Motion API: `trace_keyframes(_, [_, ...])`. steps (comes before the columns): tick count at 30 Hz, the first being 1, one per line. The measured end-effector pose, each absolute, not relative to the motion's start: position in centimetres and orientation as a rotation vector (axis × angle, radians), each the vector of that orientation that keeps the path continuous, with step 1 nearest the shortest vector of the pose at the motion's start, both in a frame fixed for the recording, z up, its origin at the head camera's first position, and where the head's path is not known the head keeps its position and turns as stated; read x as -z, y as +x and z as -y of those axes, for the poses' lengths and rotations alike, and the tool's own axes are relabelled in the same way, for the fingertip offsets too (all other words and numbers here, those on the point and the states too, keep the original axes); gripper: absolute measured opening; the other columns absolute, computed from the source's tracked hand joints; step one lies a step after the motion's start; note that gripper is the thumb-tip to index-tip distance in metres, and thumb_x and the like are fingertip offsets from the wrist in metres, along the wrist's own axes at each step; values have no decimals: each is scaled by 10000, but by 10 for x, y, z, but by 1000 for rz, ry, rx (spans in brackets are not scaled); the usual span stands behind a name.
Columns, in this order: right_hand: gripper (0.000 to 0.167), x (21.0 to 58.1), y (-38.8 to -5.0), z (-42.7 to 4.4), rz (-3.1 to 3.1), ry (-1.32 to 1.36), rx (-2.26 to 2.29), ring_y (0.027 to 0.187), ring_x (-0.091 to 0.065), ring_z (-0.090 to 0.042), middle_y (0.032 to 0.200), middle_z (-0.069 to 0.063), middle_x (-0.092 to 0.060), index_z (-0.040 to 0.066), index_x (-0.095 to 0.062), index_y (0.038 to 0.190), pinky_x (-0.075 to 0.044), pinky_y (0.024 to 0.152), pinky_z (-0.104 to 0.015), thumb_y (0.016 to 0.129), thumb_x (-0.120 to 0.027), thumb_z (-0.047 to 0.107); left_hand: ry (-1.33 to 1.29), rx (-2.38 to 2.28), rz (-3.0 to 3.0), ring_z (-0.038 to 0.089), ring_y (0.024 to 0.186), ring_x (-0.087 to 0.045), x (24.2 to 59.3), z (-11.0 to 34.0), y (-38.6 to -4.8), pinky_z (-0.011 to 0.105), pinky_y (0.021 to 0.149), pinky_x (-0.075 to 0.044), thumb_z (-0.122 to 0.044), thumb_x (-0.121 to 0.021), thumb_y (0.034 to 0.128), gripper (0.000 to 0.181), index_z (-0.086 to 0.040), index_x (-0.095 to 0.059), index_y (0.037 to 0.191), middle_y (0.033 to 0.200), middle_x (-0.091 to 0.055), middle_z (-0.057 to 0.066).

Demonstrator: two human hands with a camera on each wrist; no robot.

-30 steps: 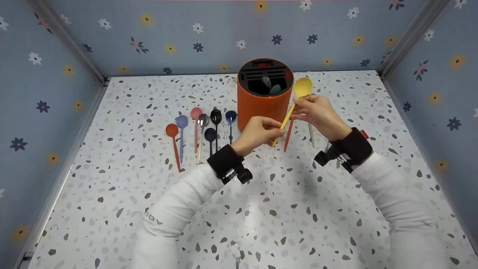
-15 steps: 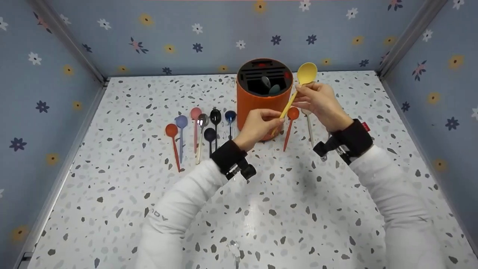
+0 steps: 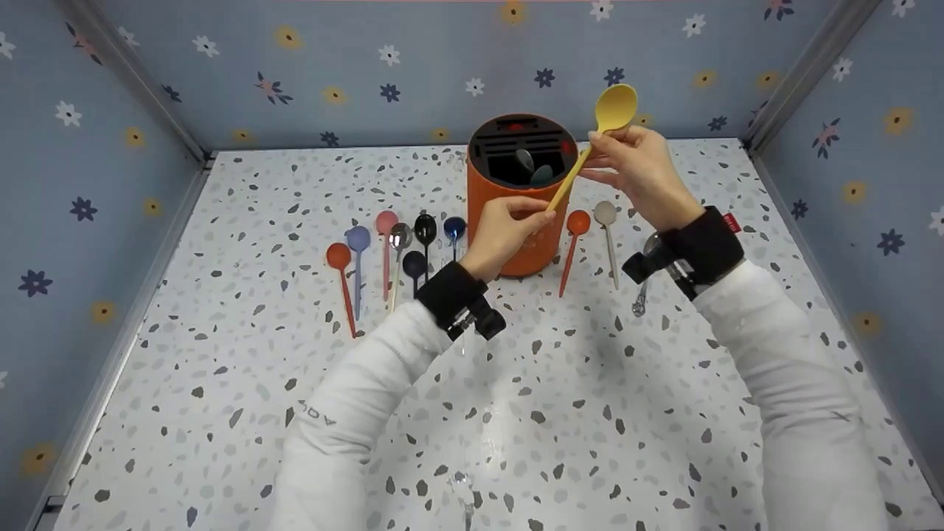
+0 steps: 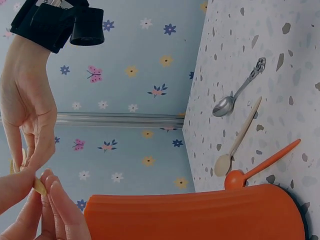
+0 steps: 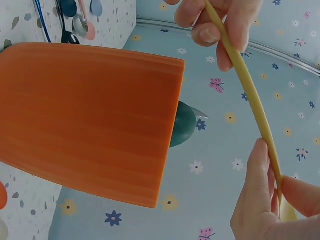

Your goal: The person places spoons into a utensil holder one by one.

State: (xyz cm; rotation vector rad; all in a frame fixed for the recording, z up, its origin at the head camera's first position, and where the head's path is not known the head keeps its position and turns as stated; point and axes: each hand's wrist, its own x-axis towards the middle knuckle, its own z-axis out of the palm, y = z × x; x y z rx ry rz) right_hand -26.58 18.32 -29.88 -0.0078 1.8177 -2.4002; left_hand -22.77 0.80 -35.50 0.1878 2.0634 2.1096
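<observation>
The right hand (image 3: 640, 175) pinches the yellow spoon (image 3: 616, 108) at the neck, between thumb and fingers, and the left hand (image 3: 507, 230) pinches the same spoon near the end of its handle. The spoon slants through the air between the two sets of fingers, clear of the tabletop (image 3: 590, 442), its bowl standing out past the right fingers.

Just beside the fingers, beneath the slanting handle, stands an upright orange holder (image 3: 520, 236). Inside it, between the two hands as the head view has them, show the green bowl (image 3: 542, 175) of one utensil and the silver tip (image 3: 524, 160) of another.

Below the right fingers, a red-orange spoon (image 3: 579, 223) and a beige spoon (image 3: 605, 214) lie on the tabletop, with an ornate silver spoon (image 4: 223, 107) partly behind the right wrist in the head view. To the left of the left fingers lies a cluster: a red spoon (image 3: 338, 257), a lavender spoon (image 3: 358, 238), a pink spoon (image 3: 386, 223), a silver-bowled spoon (image 3: 400, 237), a black spoon (image 3: 425, 230), a small dark spoon (image 3: 414, 264) and, nearest those fingers, a blue spoon (image 3: 455, 228). Well apart from both hands, toward the person, lies a clear item (image 3: 465, 498), too faint to name.
</observation>
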Motion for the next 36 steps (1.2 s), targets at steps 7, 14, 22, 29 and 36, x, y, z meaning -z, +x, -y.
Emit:
trace_keyframes(7, [257,288,-270,-183,-1830,9,2442,753,-593,-220,874,-132,-535,-42,-491,996,-510,799,-353,808,-623,72,151,-2110,-2084,170,629,-536,353,-8,-234,234,590,-487,-79,-601,834,199,17,-638,1004,800,-622,78])
trace_keyframes(14, [231,281,-275,-183,-1867,3,2469,738,-601,-219,861,-137,-558,-33,-509,971,-523,766,-343,800,-632,60,128,-2120,-2078,131,579,-508,355,-7,-236,201,545,-457,-55,-600,831,189,33,-638,993,768,-613,66])
trace_keyframes(22, [206,272,-277,-185,-1881,-43,2584,744,-589,-226,870,-144,-551,-25,-511,966,-534,729,-325,806,-622,44,84,-2103,-2114,157,589,-522,363,-1,-236,200,543,-468,-73,-598,836,198,21,-638,1004,773,-620,59])
trace_keyframes(29, [169,274,-282,-186,-1864,-61,2744,747,-592,-246,841,-150,-553,-10,-512,922,-534,729,-349,801,-623,33,32,-2079,-2086,142,587,-520,373,8,-234,280,615,-504,-87,-595,839,233,41,-618,1032,784,-624,63])
trace_keyframes(36, [156,279,-287,-187,-1984,-118,2755,797,-590,-255,838,-143,-559,8,-538,908,-524,765,-354,793,-636,48,21,-2034,-2116,214,656,-551,379,16,-232,391,714,-508,-96,-592,842,226,29,-623,1027,810,-635,93])
